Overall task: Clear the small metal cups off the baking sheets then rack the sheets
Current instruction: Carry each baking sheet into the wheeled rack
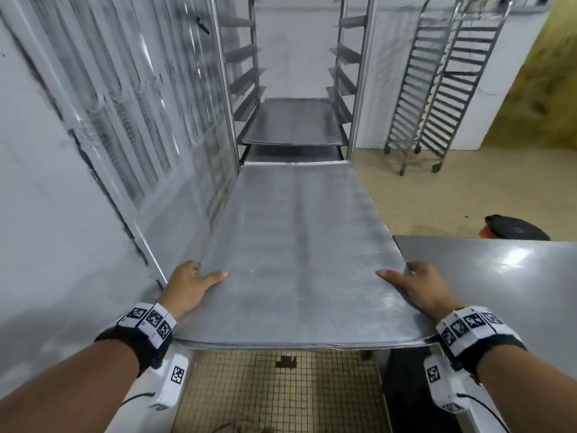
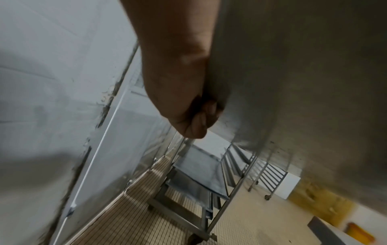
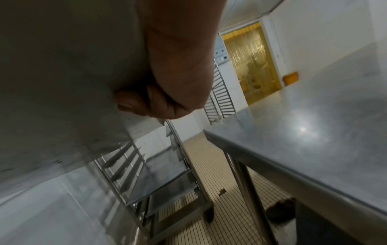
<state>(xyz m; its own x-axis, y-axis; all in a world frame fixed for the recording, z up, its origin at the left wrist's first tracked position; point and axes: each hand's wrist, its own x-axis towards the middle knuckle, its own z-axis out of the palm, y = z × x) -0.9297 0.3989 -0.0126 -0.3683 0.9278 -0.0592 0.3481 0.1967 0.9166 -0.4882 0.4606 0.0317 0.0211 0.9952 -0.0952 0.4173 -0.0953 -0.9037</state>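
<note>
A large grey baking sheet (image 1: 296, 251) with nothing on it is held level in front of me, its far end at the open front of the tall metal rack (image 1: 293, 89). My left hand (image 1: 190, 284) grips its near left edge, thumb on top, fingers curled underneath (image 2: 201, 119). My right hand (image 1: 412, 287) grips the near right edge the same way, fingers (image 3: 134, 104) under the sheet (image 3: 62, 82). Two sheets (image 1: 296, 123) lie on low runners inside the rack. No metal cups are in view.
A steel table (image 1: 499, 276) stands close on my right, its corner beside the held sheet. A wall with grilles (image 1: 93, 135) runs along the left. Two bare wheeled racks (image 1: 437, 89) stand at the back right. A dark lidded bin (image 1: 515, 228) sits on the tiled floor.
</note>
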